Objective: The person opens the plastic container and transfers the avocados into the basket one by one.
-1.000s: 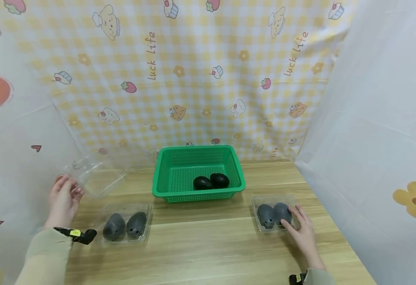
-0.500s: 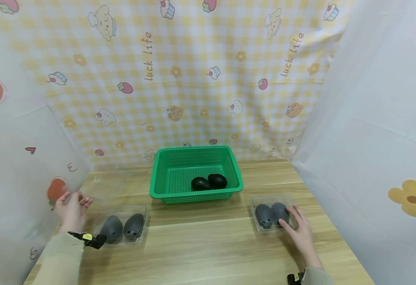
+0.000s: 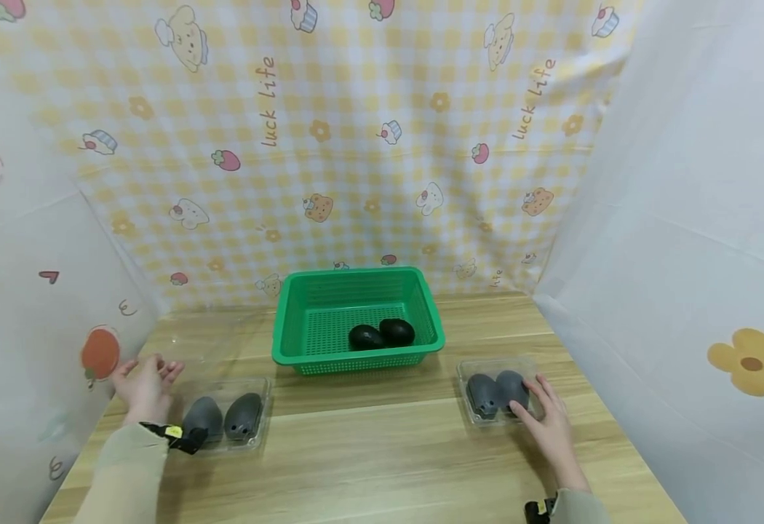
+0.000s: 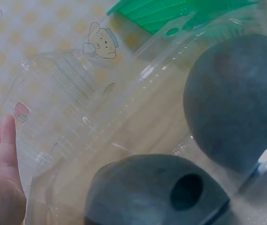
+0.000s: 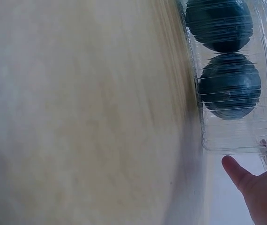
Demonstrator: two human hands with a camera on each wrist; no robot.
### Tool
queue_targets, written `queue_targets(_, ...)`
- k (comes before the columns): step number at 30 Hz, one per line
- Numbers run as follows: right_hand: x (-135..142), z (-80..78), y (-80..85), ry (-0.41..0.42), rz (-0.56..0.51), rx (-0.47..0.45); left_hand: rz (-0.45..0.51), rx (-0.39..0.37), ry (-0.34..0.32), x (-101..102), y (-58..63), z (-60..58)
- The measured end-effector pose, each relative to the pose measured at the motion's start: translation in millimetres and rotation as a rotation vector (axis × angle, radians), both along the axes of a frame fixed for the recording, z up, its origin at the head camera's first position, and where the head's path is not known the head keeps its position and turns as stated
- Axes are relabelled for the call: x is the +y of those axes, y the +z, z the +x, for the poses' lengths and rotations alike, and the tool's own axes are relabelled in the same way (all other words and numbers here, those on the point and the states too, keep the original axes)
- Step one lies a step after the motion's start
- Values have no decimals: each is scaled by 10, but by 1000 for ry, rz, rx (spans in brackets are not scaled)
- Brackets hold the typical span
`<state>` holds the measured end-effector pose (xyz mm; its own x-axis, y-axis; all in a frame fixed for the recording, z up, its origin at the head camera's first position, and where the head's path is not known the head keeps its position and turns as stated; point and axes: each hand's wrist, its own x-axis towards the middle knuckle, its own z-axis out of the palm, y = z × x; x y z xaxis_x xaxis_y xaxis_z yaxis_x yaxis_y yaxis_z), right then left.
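Note:
My left hand (image 3: 146, 387) is beside the back-left corner of a clear plastic clamshell box (image 3: 265, 407), fingers loosely extended. The box's clear lid (image 4: 54, 89) is folded back behind it, near my fingertips in the left wrist view. Inside sit two dark grey egg-shaped pieces (image 3: 243, 416) with small holes at the pointed end. My right hand (image 3: 552, 426) spreads over the right side of a second clear box (image 3: 467, 418), thumb and fingers apart at its corner. Two similar grey pieces (image 3: 483, 393) lie in that box. Neither hand grips a grey piece.
A green perforated basket (image 3: 290, 360) stands at the back middle of the wooden table (image 3: 356, 466), with two glossy black oval objects (image 3: 396, 332) inside. White cloth sheets (image 3: 670, 218) flank both sides, and a checked curtain (image 3: 356, 167) hangs behind.
My left hand has lowered toward the right and let go of the clear lid, which has tipped back from raised to lying behind its box. My right hand stays at its box.

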<state>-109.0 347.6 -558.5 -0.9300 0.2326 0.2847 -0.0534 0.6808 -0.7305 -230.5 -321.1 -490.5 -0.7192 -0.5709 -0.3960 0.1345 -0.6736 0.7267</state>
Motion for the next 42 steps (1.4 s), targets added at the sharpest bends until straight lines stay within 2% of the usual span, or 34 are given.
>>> queue_targets(5, -10, -11, 4, 3, -9, -2, 16, -53, -73, 18, 51, 8)
queue_targets(10, -13, -18, 15, 6, -12, -3, -83, -100, -245, 1, 100, 34)
queue_targets(12, -13, -18, 20, 6, -17, -4, -151, -113, -297, -9, 87, 44)
queue_targets(15, -14, -23, 24, 6, -18, -3, -276, -153, -324, -21, 49, 64)
queue_targets(19, -10, -32, 20, 6, -15, -2, -543, -250, -353, -59, -5, 98)
queue_targets(22, -10, -33, 18, 3, -14, 5, -713, -330, -399, -128, -52, 114)
queue_targets(24, -13, -29, 22, 2, -16, 5, -786, -378, -434, -182, -83, 123)
queue_targets(28, -18, -20, 34, 3, -19, 0, -870, -461, -515, -268, -123, 165)
queue_targets(32, -20, -13, 38, 4, -22, -1, -895, -466, -555, -307, -149, 219)
queue_targets(38, -17, -8, 25, 7, -16, -3, -828, -416, -565, -327, -182, 276)
queue_targets(42, -15, -10, 14, 6, -19, -9, -878, -406, -597, -353, -200, 296)
